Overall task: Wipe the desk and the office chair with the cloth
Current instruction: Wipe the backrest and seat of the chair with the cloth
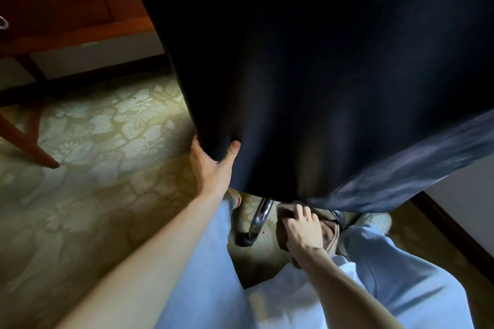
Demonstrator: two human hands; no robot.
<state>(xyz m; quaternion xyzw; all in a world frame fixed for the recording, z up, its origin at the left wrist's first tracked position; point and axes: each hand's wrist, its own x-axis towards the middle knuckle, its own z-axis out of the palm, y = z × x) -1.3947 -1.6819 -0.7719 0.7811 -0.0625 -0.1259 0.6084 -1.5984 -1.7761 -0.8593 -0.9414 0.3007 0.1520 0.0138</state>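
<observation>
1. Upholstery, black and smooth, fills most of the view: it is the back of the office chair, seen close from above.
2. The left hand has hold of the chair's lower left corner. Its grip is closed round the edge, with the thumb pressed flat on the near face and the fingers wrapped out of sight behind.
3. The right hand is lower down, under the bottom edge of the chair. Its grip is closed over a bunched brown cloth, with the fingers spread and curled across the top of it.
4. The cloth sits just below the chair's bottom edge. I cannot tell whether it touches the chair.
5. Just left of the cloth, a chrome leg of the chair base curves down to a black castor on the floor.
6. The person stands right up against the chair in pale blue trousers, and one light shoe shows beside the base.
7. The wooden worktop stands at the upper left, well apart from both hands. It has a drawer front with a metal handle, and a slanted leg reaches down to the floor.
8. A green-gold carpet with a pale flower pattern covers the floor, and a dark skirting board runs along the wall on the right.
</observation>
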